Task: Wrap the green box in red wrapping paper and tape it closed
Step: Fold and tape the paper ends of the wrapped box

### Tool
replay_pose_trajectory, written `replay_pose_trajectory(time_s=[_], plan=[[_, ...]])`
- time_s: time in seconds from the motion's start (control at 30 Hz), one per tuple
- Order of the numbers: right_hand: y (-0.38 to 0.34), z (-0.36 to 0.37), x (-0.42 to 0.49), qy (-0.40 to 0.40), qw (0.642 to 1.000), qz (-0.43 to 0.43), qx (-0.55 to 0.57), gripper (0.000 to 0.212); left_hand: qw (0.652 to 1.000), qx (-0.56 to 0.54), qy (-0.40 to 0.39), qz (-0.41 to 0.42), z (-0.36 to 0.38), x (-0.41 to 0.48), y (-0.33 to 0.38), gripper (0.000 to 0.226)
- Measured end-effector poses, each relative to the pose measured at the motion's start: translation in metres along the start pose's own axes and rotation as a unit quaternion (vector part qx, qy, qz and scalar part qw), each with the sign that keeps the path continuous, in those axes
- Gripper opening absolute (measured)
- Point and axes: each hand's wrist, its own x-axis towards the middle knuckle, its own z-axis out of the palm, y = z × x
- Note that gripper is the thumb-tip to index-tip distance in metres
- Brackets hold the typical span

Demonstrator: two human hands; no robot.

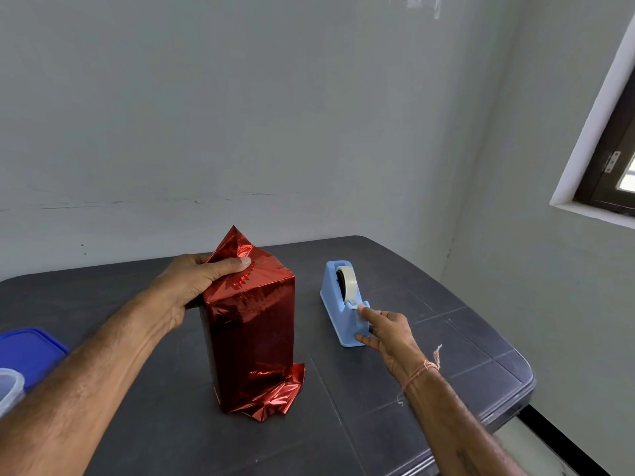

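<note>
While the left hand [192, 283] pinches the fold atop the tall red foil-wrapped box [251, 338], the right hand [390, 334], fingers spread on the pale-blue plastic tape dispenser [338, 307], should draw tape [349, 285] taut.

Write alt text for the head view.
A person's left hand grips the folded top of an upright red-wrapped box, while the right hand touches the cutter end of a blue tape dispenser. Both stand on a dark table.

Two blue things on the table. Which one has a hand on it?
The light blue tape dispenser, right of the red-wrapped box: the right hand touches its cutter end. The darker blue lid at the left is untouched.
</note>
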Motion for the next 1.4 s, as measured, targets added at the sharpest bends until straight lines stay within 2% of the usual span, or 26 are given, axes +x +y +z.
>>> replay_pose_trajectory(time_s=[0.2, 0.4, 0.6, 0.8, 0.87, 0.97, 1.07, 1.17, 1.3, 1.33, 1.4], plan=[[0.017, -0.003, -0.002, 0.032, 0.999, -0.029, -0.03, 0.034, 1.0, 0.003, 0.002, -0.001, -0.001, 0.0, 0.0, 0.041], [0.022, 0.001, -0.006, 0.028, 0.998, -0.023, 0.043, 0.018, 1.0, 0.004, -0.003, 0.002, 0.0, -0.001, 0.0, 0.039], [0.024, 0.001, -0.009, 0.017, 0.995, 0.016, 0.096, 0.025, 1.0, 0.002, -0.002, 0.003, 0.0, 0.001, -0.001, 0.04], [0.026, 0.003, -0.014, 0.014, 0.993, 0.031, 0.114, 0.021, 1.0, 0.001, -0.007, 0.001, -0.001, 0.002, -0.002, 0.061], [0.029, 0.005, -0.014, 0.015, 0.992, 0.023, 0.12, 0.02, 1.0, -0.002, -0.006, 0.001, -0.001, 0.002, -0.002, 0.058], [0.033, 0.006, -0.011, 0.027, 0.993, 0.019, 0.115, 0.023, 1.0, -0.004, -0.002, 0.001, -0.001, 0.003, -0.002, 0.053], [0.035, 0.008, -0.008, 0.041, 0.993, 0.008, 0.106, 0.028, 1.0, 0.002, -0.004, 0.0, 0.0, 0.003, -0.001, 0.057], [0.036, 0.011, -0.008, 0.054, 0.993, 0.001, 0.104, 0.024, 1.0, 0.008, -0.007, 0.002, 0.0, 0.004, -0.001, 0.063], [0.041, 0.014, -0.007, 0.083, 0.994, -0.007, 0.077, 0.021, 1.0, 0.005, -0.002, 0.003, 0.0, 0.007, -0.003, 0.054], [0.042, 0.014, -0.008, 0.091, 0.993, -0.009, 0.069, 0.02, 1.0, 0.007, -0.004, 0.002, 0.001, 0.007, -0.003, 0.057], [0.043, 0.013, -0.012, 0.084, 0.994, -0.01, 0.062, 0.019, 1.0, 0.012, -0.006, 0.007, 0.0, 0.008, -0.003, 0.08]])
